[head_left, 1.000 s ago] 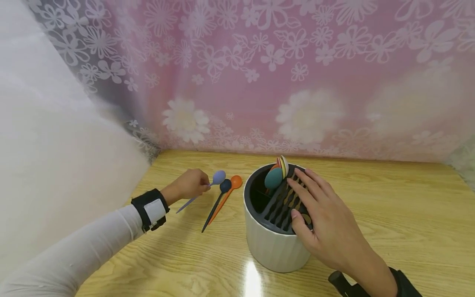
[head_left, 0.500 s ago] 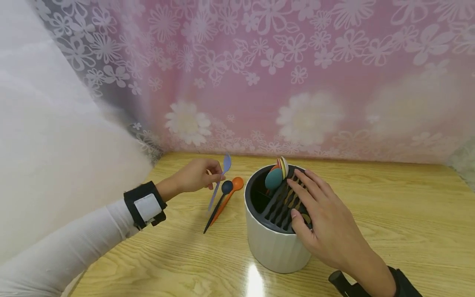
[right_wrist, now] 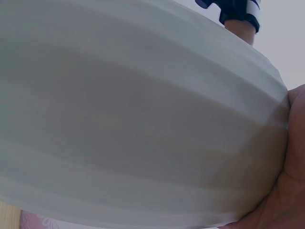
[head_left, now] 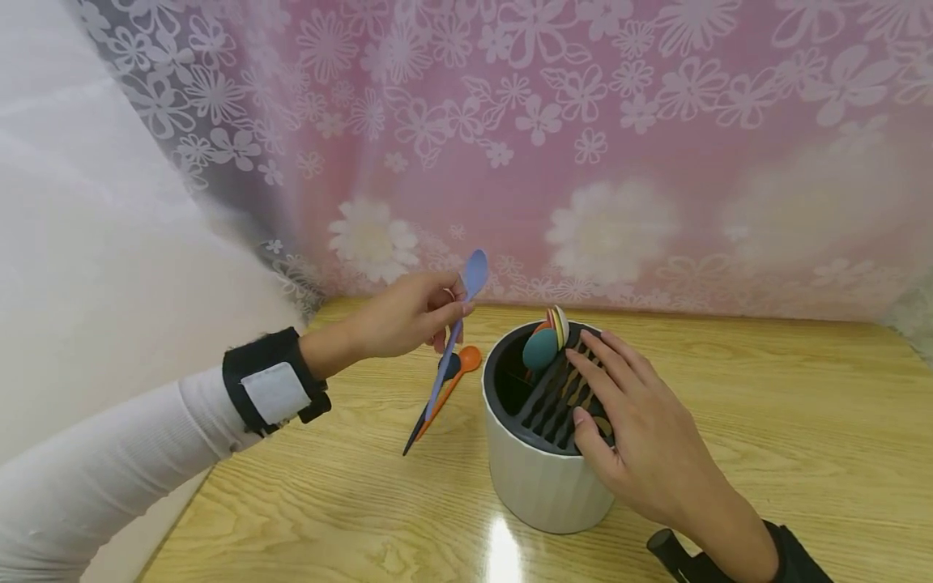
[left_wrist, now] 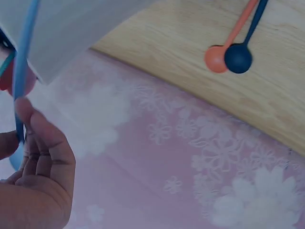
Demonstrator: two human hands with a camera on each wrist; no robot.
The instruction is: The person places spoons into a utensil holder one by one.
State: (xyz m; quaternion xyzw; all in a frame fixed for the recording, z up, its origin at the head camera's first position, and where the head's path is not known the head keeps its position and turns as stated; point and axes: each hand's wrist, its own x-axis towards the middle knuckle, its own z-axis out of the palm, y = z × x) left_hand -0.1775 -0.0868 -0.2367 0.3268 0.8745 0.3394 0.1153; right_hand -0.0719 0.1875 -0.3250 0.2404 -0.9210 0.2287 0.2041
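- The left hand (head_left: 415, 316) pinches the lavender-blue spoon (head_left: 476, 274) between thumb and fingers, just below its bowl; the spoon leans, bowl uppermost, above the table (head_left: 328, 494).
- The navy spoon (head_left: 449, 368) lies on the table, partly hidden behind the lavender-blue handle.
- The orange spoon (head_left: 470, 358) lies beside it, their bowls overlapping in the left wrist view.
- The white ribbed utensil holder (head_left: 547, 494) stands upright, the teal spoon (head_left: 540, 349) bowl-up inside its dark rim.
- The right hand (head_left: 645, 433) rests, fingers spread, over the holder's slotted black insert (head_left: 543, 413), palm against the wall.

left grip (head_left: 404, 317) | raised, moved rightward | lavender spoon (head_left: 476, 274) | lifted, tilted steeper
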